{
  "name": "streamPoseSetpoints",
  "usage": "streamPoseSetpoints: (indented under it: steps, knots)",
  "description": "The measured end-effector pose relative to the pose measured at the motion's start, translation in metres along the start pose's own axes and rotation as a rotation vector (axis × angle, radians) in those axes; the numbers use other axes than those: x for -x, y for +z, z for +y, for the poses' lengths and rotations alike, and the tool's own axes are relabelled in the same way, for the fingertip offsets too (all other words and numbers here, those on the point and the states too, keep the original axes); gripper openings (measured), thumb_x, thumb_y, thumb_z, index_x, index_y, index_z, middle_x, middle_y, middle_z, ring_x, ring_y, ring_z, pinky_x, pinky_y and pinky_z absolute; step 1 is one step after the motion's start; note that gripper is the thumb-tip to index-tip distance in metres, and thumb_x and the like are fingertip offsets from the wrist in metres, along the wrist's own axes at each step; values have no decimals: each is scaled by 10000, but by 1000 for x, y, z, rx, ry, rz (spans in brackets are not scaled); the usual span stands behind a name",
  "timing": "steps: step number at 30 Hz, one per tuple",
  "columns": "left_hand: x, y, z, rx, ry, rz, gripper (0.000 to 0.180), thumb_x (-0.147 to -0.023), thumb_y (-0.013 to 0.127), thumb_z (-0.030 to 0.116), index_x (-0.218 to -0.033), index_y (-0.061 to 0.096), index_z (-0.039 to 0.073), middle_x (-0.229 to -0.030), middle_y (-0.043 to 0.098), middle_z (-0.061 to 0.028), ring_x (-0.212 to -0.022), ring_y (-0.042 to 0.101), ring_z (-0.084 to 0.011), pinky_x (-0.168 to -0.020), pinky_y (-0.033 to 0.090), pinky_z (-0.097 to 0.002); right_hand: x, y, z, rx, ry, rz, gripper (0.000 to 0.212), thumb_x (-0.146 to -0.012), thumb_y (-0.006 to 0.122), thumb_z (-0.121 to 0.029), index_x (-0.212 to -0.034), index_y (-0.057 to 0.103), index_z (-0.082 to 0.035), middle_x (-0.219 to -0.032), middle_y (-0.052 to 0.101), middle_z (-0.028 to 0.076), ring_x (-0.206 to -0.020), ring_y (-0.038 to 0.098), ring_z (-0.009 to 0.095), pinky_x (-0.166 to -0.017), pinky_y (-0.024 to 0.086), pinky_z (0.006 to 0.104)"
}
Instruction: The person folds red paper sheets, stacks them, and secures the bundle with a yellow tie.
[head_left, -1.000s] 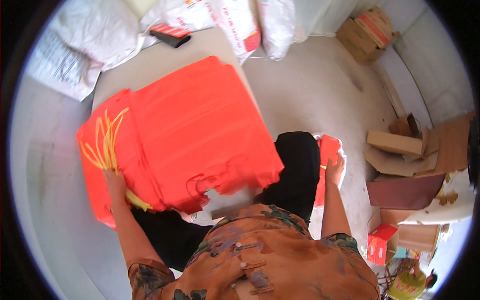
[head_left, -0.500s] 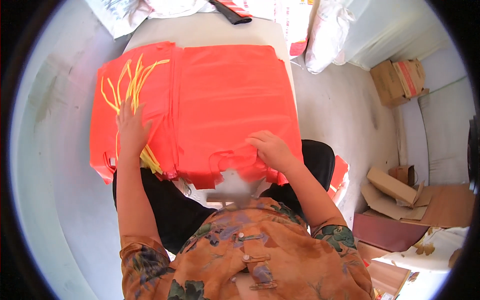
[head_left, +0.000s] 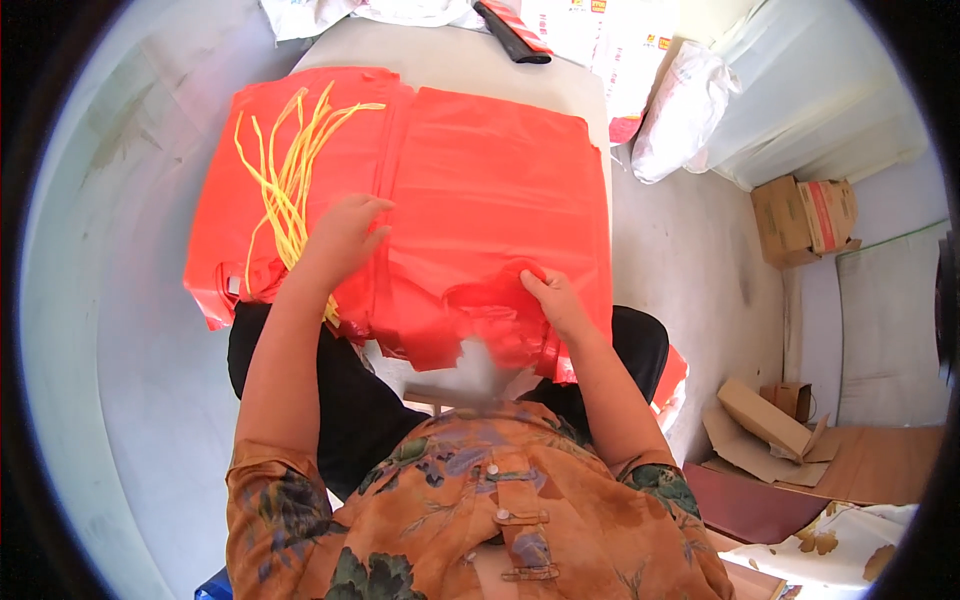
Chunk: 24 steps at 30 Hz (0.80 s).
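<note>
Two stacks of flat red plastic bags lie side by side in front of me, a left stack (head_left: pixel 225 190) and a right stack (head_left: pixel 500 180). Across the left one is a loose bunch of yellow strips (head_left: pixel 285 190). My left hand (head_left: pixel 345 238) is over the seam between the stacks, fingers stretched toward the right and holding nothing. At the near edge of the right stack, my right hand (head_left: pixel 555 300) pinches the red plastic of the top bag between thumb and fingers. That bag's near edge is rumpled around the handle cut-out.
The stacks rest on a pale table (head_left: pixel 470 55). At its far end lies a black and red rolled item (head_left: pixel 515 35). A white sack (head_left: pixel 685 110) stands beyond the right corner. Cardboard boxes (head_left: pixel 800 220) and flattened cardboard (head_left: pixel 765 425) are on the right side.
My left hand has moved right, off the yellow strips and over to the seam. My right hand has closed on the top bag's near edge, lifting and crumpling it. The view has shifted slightly.
</note>
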<state>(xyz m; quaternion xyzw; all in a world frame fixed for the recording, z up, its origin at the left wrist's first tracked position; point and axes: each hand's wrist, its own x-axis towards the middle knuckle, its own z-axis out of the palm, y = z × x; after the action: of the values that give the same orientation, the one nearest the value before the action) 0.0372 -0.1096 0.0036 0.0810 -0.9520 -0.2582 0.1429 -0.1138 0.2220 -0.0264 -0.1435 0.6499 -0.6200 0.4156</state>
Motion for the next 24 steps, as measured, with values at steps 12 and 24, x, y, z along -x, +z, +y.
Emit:
streamPoseSetpoints:
  steps: [12,24]
  knots:
    - [16,91,0,725,-557,276,519,-958,698,283,-1368,567,-6,-1262,608,-205,-1095,618,-242,-936,506,-359,-6,-10,14,-117,-43,57,312,-1048,602,-234,-1229,677,10,-1135,713,60,-1007,674,147,-893,545,319]
    - [30,87,50,1147,-759,343,631,-978,693,244,-1489,395,23,-1243,598,-156,-1065,611,-206,-882,515,-323,-3,-11,23,-260,-59,74,390,-1040,610,-270,-1276,652,39,-1135,707,78,-994,669,153,-875,540,325]
